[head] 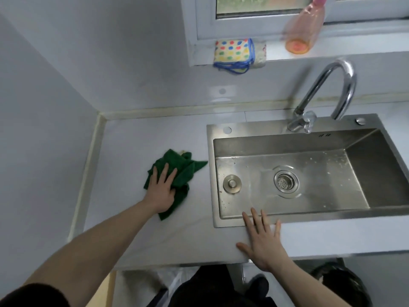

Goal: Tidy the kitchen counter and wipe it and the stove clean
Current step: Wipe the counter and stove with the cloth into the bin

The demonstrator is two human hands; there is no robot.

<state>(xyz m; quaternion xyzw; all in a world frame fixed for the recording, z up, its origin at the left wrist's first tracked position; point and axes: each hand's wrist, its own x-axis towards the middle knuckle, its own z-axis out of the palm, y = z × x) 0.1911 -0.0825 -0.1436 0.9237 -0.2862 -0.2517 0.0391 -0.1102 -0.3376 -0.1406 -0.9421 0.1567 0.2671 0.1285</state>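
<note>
My left hand (161,191) presses flat on the green cloth (177,176) mid-worktop (124,151) beside the sink (210,151), my right (263,240) lies open and empty on the front edge, and the bunched cloth may skip patches.

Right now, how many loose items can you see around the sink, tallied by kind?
Cloths: 2, the green cloth under the left hand and the polka-dot cloth on the windowsill.
Bottles: 1, the pink bottle on the windowsill.
Sink stoppers: 1, the stopper lying in the sink.
Total: 4
</note>
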